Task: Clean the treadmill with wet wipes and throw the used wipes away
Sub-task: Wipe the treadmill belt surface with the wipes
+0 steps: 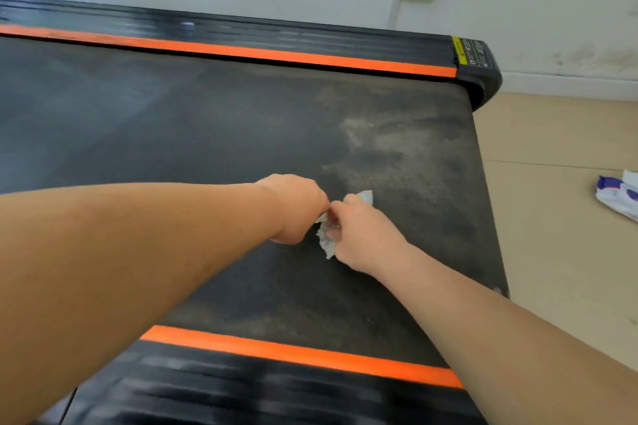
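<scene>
Over the treadmill belt (207, 134), near its dusty end, the left hand (297, 207) and right hand (362, 235) each have the grip pinched on one crumpled wipe (326, 242).

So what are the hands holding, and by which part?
A crumpled white wet wipe: the right hand has its grip around its middle; the left hand pinches one edge.

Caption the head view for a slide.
The left hand and right hand hold a crumpled wet wipe over the dusty treadmill belt; a wipes pack lies on the floor.
</scene>
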Motion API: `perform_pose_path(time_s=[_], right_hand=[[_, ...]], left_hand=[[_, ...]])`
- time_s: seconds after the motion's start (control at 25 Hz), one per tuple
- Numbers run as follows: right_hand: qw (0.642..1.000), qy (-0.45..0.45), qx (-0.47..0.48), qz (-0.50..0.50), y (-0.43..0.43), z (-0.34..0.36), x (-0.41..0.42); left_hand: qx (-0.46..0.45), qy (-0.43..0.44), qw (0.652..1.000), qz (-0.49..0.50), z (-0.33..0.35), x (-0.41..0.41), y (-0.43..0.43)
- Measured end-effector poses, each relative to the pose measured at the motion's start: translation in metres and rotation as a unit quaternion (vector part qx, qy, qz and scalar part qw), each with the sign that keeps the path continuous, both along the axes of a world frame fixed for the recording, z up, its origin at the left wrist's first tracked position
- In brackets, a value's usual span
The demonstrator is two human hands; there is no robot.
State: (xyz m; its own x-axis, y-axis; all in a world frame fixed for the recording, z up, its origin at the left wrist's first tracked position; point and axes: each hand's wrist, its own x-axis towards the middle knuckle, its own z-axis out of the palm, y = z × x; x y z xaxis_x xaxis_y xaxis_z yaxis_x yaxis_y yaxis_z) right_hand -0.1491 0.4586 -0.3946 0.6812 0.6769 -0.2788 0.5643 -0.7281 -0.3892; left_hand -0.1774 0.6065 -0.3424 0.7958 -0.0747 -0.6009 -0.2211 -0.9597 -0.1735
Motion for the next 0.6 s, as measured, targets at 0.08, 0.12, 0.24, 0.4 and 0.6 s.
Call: perform_pose_path(time_s=[0.08, 0.12, 0.24, 0.4, 0.6], right_hand=[[1.000, -0.022, 0.003, -0.011, 0.018, -0.003, 0.030], [0.998, -0.037, -0.011, -0.046, 0.021, -0.004, 0.054], [0.970, -0.036, -0.036, -0.238, 0.013, -0.004, 0.132], [0.981, -0.097, -0.060, -0.157, 0.046, -0.002, 0.118], [0.967, -0.082, 0.091, 0.223, 0.052, -0.003, 0.057]], left_hand=[[0.006, -0.037, 0.999, 0.013, -0.005, 0.017, 0.020], [-0.006, -0.063, 0.997, 0.032, -0.009, 0.024, 0.030], [-0.111, -0.153, 0.973, 0.135, -0.026, 0.045, 0.055], [-0.197, -0.236, 0.929, 0.205, -0.044, 0.068, 0.071], [-0.224, -0.291, 0.893, 0.262, -0.061, 0.080, 0.094]])
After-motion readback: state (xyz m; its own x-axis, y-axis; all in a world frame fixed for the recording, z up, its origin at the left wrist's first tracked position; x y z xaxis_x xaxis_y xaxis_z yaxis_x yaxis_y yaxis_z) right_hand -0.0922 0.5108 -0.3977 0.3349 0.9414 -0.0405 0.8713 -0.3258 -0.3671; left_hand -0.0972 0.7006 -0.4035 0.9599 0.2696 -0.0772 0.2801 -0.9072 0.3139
